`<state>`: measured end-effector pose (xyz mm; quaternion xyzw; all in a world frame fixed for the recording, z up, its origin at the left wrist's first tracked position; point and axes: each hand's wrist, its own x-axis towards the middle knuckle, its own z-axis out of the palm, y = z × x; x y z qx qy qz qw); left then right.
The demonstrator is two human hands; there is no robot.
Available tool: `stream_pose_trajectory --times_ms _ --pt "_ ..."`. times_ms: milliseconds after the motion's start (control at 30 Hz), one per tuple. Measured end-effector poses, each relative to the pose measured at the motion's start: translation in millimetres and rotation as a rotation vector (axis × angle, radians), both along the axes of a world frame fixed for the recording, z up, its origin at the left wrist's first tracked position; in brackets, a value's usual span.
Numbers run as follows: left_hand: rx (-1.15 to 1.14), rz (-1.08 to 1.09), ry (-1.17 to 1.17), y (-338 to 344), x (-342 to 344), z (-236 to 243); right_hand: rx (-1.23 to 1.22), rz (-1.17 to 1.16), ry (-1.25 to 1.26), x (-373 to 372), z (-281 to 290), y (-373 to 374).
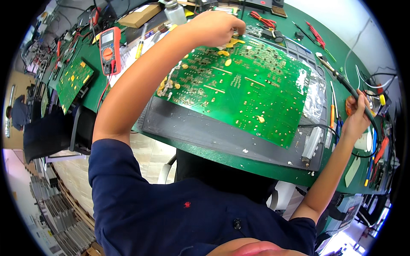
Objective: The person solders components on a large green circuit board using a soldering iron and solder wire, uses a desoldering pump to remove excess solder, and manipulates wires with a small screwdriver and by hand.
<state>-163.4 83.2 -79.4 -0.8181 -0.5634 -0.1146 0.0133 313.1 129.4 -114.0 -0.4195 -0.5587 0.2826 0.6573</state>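
A large green circuit board [239,102] lies tilted on a dark grey mat [192,132] in front of me. Yellowish blobs and rows of solder joints dot its upper face. My left hand [220,29] is closed over the board's far edge, its fingertips curled down and mostly hidden. A thin dark shaft [243,10] shows just beyond those fingers; I cannot tell whether they grip it. At the right, my right hand [356,115] is closed round a soldering iron [339,77] with a black handle and cable. Its metal end points up and left, apart from the board.
A red multimeter [110,51] with leads stands at the left, beside a smaller green board [74,85]. Clear plastic wrap [314,96] lies by the large board's right edge. Screwdrivers [332,115] and pliers [381,149] lie at the right. A bottle [175,13] stands at the back.
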Motion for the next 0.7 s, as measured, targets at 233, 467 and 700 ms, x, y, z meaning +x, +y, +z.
stream_pose_trajectory --times_ms 233,467,700 --pt "-0.215 -0.003 0.08 29 -14 20 0.022 -0.001 -0.091 -23 8 -17" --pt "-0.395 -0.089 -0.175 47 -40 27 0.027 0.044 -0.067 -27 12 -20" --pt "-0.187 0.006 -0.687 66 -75 2 0.028 0.047 -0.095 -31 11 -22"
